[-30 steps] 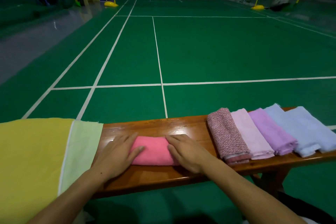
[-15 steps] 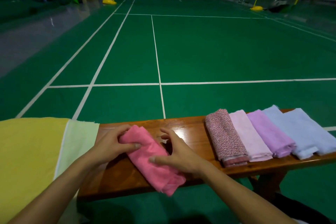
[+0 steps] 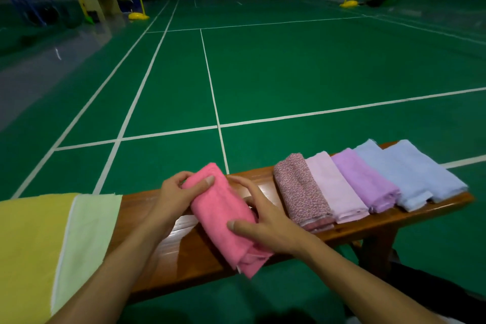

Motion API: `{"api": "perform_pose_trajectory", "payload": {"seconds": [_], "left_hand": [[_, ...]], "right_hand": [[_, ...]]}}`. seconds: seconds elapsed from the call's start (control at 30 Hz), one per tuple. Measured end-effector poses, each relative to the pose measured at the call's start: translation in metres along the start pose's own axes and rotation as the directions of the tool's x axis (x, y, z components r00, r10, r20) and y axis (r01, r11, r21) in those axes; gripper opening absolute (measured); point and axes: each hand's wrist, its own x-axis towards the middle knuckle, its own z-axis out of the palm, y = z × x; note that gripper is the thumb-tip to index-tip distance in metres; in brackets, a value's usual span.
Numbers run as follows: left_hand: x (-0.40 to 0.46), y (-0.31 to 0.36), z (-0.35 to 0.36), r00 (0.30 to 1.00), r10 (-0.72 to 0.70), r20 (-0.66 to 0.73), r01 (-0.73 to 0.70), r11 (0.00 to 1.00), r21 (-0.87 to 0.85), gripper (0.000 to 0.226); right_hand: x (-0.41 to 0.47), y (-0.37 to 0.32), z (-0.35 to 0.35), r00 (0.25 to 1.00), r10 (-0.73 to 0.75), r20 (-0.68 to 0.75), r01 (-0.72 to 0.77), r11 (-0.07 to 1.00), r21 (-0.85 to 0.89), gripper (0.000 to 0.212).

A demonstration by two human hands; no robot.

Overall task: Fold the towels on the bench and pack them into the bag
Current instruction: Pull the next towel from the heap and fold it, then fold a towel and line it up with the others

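Since a second ago, pink towel (image 3: 226,218) goes from lying flat along the bench (image 3: 389,221) under my palms to lifted and turned crosswise, near end now hanging past the front edge. My left hand (image 3: 178,197) grips the far end, thumb on top, fingers curled behind. My right hand (image 3: 265,229) holds the near half, thumb pressing the top face, fingers wrapped round the far side.

Progress, as I judge it: pink towel is folded into a narrow bundle. Four more lie folded in a row to the right, edges touching or overlapping: patterned towel (image 3: 302,192), pale pink towel (image 3: 334,189), purple towel (image 3: 365,179), blue towel (image 3: 410,171). At left, yellow cloth (image 3: 29,252) and light green cloth (image 3: 86,239) drape over the bench end, still spread flat, so probably unfolded. No bag in view, so packing is not started as far as I can see.

Room: bare wood between my hands and the patterned towel is narrow; more bare wood sits toward the green cloth. Bench is narrow, front edge right under the bundle, so the overhanging end could slip off. Court floor (image 3: 289,73) beyond is open.
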Motion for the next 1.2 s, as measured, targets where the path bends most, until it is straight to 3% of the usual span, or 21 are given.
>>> {"api": "perform_pose_trajectory", "payload": {"seconds": [0.17,0.27,0.33,0.4,0.43,0.47,0.5,0.53,0.73,0.83,1.0,1.07,1.2], "left_hand": [[0.004,0.010,0.066,0.996,-0.073,0.058,0.083,0.979,-0.184,0.071],[0.004,0.023,0.104,0.990,0.081,0.116,-0.048,0.963,-0.266,0.060],[0.006,0.027,0.127,0.969,0.189,0.156,-0.146,0.957,-0.250,0.070],[0.005,0.019,0.148,0.919,0.311,0.243,-0.321,0.947,0.002,0.074],[0.004,0.009,0.157,0.874,0.366,0.318,-0.446,0.865,0.229,0.073],[0.005,-0.004,0.165,0.827,0.393,0.401,-0.547,0.724,0.420,0.072],[0.004,-0.017,0.172,0.790,0.394,0.471,-0.610,0.585,0.534,0.071],[0.004,-0.026,0.177,0.774,0.381,0.506,-0.632,0.511,0.582,0.069],[0.003,-0.025,0.185,0.814,0.371,0.447,-0.573,0.638,0.515,0.056],[0.001,-0.023,0.178,0.817,0.341,0.465,-0.561,0.654,0.507,0.059],[-0.010,-0.014,0.149,0.828,0.310,0.467,-0.527,0.714,0.461,0.062],[-0.017,-0.006,0.126,0.830,0.323,0.454,-0.536,0.685,0.493,0.054],[-0.024,0.007,0.058,0.806,0.414,0.423,-0.587,0.471,0.658,0.036]], "right_hand": [[-0.021,0.007,-0.041,0.987,-0.050,-0.150,0.029,0.990,-0.141,0.049],[-0.031,0.006,-0.072,0.958,-0.061,-0.282,0.025,0.991,-0.129,0.043],[-0.038,0.006,-0.093,0.933,-0.050,-0.356,0.016,0.995,-0.098,0.040],[-0.044,0.018,-0.112,0.926,0.010,-0.377,-0.100,0.971,-0.219,0.041],[-0.047,0.026,-0.121,0.931,0.069,-0.357,-0.210,0.903,-0.373,0.048],[-0.049,0.034,-0.126,0.935,0.150,-0.322,-0.308,0.794,-0.524,0.055],[-0.050,0.041,-0.130,0.933,0.213,-0.291,-0.354,0.700,-0.620,0.057],[-0.051,0.046,-0.131,0.931,0.249,-0.267,-0.364,0.666,-0.651,0.056],[-0.045,0.051,-0.129,0.943,0.221,-0.248,-0.332,0.641,-0.692,0.051],[-0.044,0.051,-0.130,0.948,0.226,-0.225,-0.318,0.648,-0.692,0.052],[-0.051,0.043,-0.141,0.960,0.185,-0.211,-0.276,0.760,-0.588,0.055],[-0.051,0.036,-0.136,0.953,0.098,-0.285,-0.264,0.727,-0.634,0.049],[-0.038,0.010,-0.105,0.921,-0.185,-0.342,-0.092,0.750,-0.655,0.039]]}}
